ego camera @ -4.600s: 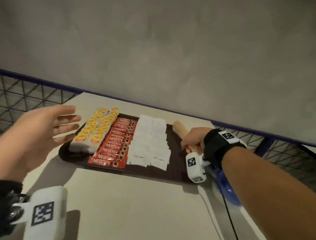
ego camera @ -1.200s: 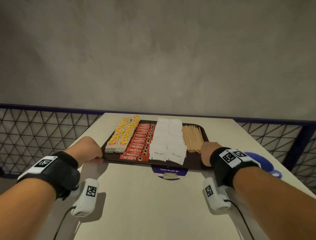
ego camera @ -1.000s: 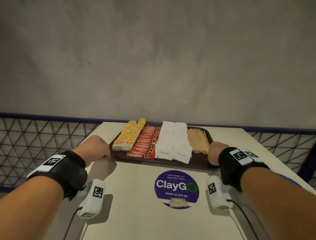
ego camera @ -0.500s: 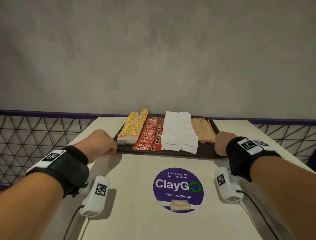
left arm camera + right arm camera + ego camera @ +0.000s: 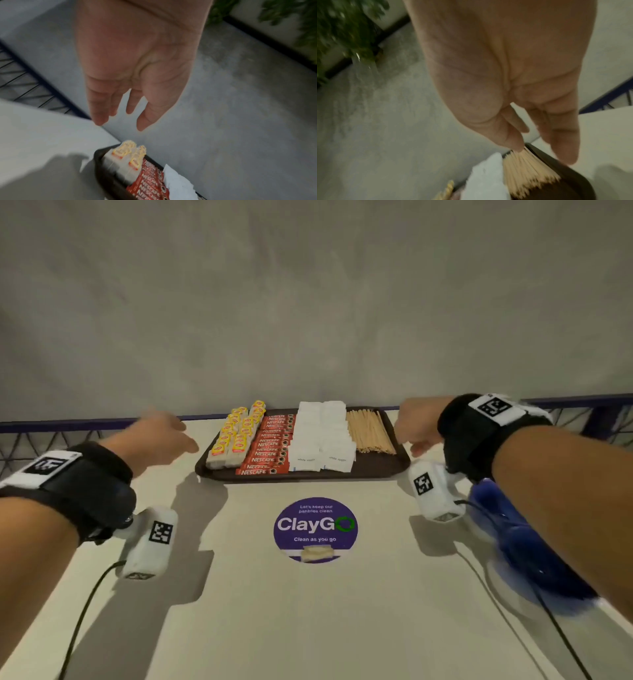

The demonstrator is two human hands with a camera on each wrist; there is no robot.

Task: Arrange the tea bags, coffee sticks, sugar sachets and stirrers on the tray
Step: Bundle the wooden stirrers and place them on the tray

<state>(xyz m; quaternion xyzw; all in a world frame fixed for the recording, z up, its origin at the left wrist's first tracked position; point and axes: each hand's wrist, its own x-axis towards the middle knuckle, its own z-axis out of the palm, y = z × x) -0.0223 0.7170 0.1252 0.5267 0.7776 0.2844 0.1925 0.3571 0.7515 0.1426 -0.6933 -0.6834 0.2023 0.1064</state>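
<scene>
We see the dark brown rectangular plastic tray point(image 5: 383, 470) lying on the pale cream bench point(image 5: 308, 611), between our two hands and a little beyond the fingertips of both. On it, running from our left fingers towards our right, lie two rows of yellow-tagged white tea bags point(image 5: 236, 436), a column of red coffee sticks point(image 5: 270, 446), two columns of white paper sugar sachets point(image 5: 322, 436) and a bundle of pale wooden stirrers point(image 5: 370, 433).

Our left hand point(image 5: 161, 436) hangs over the bench just left of the tray, fingers point(image 5: 99, 105) straight and a little apart, holding nothing; the tea bags sit just past the fingertips. Our right hand point(image 5: 414, 426) hangs at the tray's right edge, fingers point(image 5: 563, 135) loosely extended and gripping nothing. In the right wrist view the thumb tip overlaps the far end of the stirrers, but we cannot tell whether it touches them.

Nearer us than the fingers, a round purple sticker point(image 5: 315, 529) on the bench reads "Let's keep our pantries clean", "ClayGO" and "Clean as you go". The coffee sticks read "NESCAFE"; the print on the sachets is too small to read. A blurred blue object point(image 5: 527, 546) lies under our right forearm, partly hidden. A grey concrete wall point(image 5: 308, 302) rises behind the tray. Both wrist views are smeared, with blurred green foliage point(image 5: 342, 27) at their upper corners.
</scene>
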